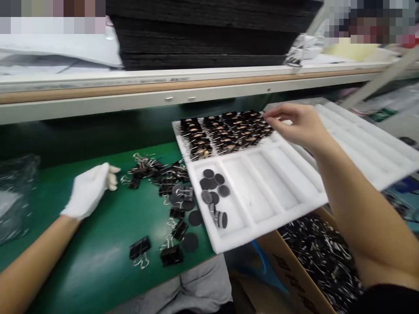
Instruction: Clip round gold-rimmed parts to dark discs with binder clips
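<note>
My left hand (90, 189), in a white glove that leaves some fingertips bare, hovers or rests over the green table; its fingers are curled, and whatever they may hold is hidden. To its right lies a loose heap of black binder clips (144, 168) with silver wire handles. Dark round discs (195, 218) lie among the clips beside the tray. At the far side of the white foam tray (271, 213), my bare right hand (299, 124) has thumb and forefinger pinched together beside rows of binder clips (225, 131) with discs; what the pinch holds cannot be made out.
More small discs (212, 185) lie in the tray's left near compartment. A second white tray (369, 148) lies to the right. Below, a cardboard box (294, 270) is full of clips. Clear plastic bags (15, 196) lie at left. A shelf (196, 87) with black foam sheets (203, 35) runs above.
</note>
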